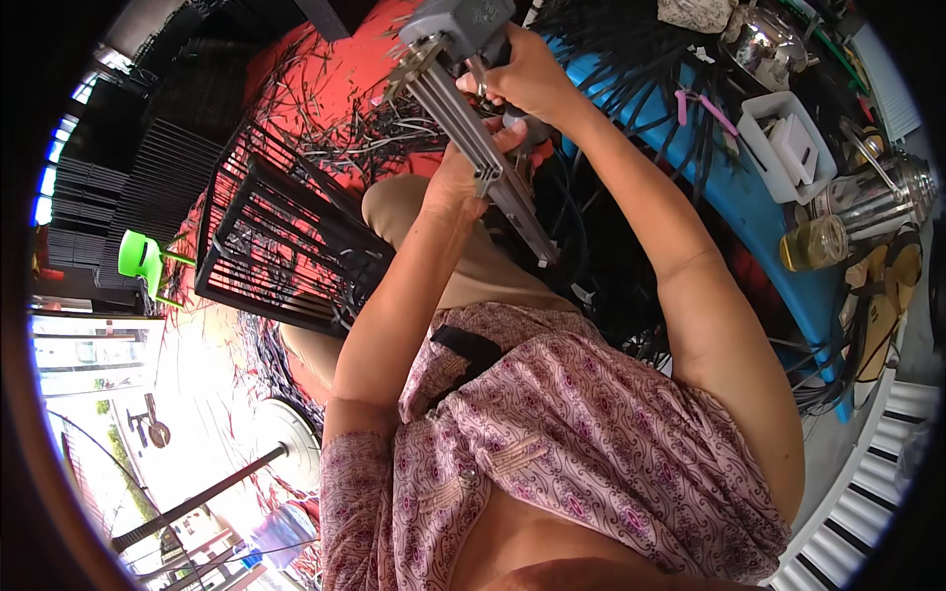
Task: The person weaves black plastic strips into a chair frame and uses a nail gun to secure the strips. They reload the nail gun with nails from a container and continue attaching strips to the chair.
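Observation:
A grey staple gun [461,25] with a long metal magazine [473,138] slants across the upper middle, in front of my lap. My right hand [540,84] is closed around its handle from the right side. Just below, my left hand [458,177] is closed at the magazine, its fingers partly hidden behind the rails. Left of my left forearm stands a black slatted frame [281,231], leaning by my knee. Loose black strips [379,143] lie on the red floor beyond my hands.
At the right, a blue plastic table [734,212] carries black strips, pink-handled scissors [705,110] and a white bin [788,148]. A jar of yellowish liquid [813,243] and a metal-and-glass pot [877,197] sit beside it. A bright green chair [143,258] stands far left, near a round stand base [289,443].

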Motion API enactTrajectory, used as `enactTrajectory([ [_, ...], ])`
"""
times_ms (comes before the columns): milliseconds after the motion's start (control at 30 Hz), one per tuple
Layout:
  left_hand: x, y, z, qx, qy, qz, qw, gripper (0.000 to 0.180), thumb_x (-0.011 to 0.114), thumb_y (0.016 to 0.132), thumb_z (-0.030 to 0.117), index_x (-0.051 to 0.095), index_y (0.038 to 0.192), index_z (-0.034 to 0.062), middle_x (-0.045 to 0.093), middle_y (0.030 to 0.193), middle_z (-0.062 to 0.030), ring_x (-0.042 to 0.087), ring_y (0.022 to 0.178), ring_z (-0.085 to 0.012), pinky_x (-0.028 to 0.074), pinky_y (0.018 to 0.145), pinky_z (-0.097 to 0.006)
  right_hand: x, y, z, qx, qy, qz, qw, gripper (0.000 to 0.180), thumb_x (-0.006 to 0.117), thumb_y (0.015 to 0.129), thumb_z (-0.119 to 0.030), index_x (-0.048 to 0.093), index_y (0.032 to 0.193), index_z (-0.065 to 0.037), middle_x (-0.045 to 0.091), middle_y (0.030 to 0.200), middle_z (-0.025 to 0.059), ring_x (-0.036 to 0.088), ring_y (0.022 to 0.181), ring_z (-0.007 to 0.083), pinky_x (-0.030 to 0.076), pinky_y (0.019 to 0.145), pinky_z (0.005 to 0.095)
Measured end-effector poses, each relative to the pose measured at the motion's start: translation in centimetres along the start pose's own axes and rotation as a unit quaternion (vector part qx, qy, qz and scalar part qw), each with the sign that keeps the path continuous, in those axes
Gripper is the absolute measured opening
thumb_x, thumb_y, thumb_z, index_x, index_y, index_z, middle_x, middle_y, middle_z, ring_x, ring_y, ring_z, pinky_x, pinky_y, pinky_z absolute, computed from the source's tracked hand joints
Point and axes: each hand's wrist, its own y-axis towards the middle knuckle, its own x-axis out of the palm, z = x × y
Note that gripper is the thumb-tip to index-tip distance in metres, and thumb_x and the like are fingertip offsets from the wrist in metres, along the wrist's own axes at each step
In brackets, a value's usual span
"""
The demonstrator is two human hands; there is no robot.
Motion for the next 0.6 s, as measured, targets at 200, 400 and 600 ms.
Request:
enactTrajectory([
  [200, 1.0, -0.6, 1.1, 0.021, 0.118, -0.046, 0.992, 0.035, 0.073, 0.098, 0.033, 0.065, 0.109, 0.0005, 0.067, 0.086, -0.0041, 0.067, 0.081, -0.0148, 0.055, 0.066, -0.031, -0.8, 1.0, 2.5, 0.015, 0.125, -0.041, 0.991, 0.018, 0.078, 0.079, -0.003, 0.066, 0.092, 0.002, 0.064, 0.07, 0.0061, 0.061, 0.056, 0.014, 0.048, 0.053, 0.0294],
  [400, 0.8, -1.1, 2.7, 0.217, 0.21, 0.036, 0.953, 0.063, 0.046, 0.106, 0.057, 0.068, 0.114, -0.0021, 0.072, 0.097, -0.0089, 0.068, 0.085, -0.0191, 0.054, 0.082, -0.033, -2.7, -0.4, 4.8, 0.088, 0.178, -0.022, 0.98, 0.031, 0.082, 0.071, -0.002, 0.068, 0.099, 0.003, 0.069, 0.079, 0.009, 0.063, 0.063, 0.0128, 0.052, 0.06, 0.0319],
  [600, 0.0, -0.9, 1.2, 0.085, -0.132, -0.119, 0.98, 0.082, 0.051, 0.095, 0.074, 0.055, 0.13, 0.0001, 0.061, 0.109, -0.0105, 0.059, 0.101, -0.0272, 0.049, 0.094, -0.042, -1.0, -1.7, 6.1, 0.176, 0.183, -0.065, 0.965, 0.04, 0.082, 0.075, -0.003, 0.066, 0.111, 0.003, 0.072, 0.086, 0.0082, 0.068, 0.073, 0.015, 0.054, 0.067, 0.031],
])
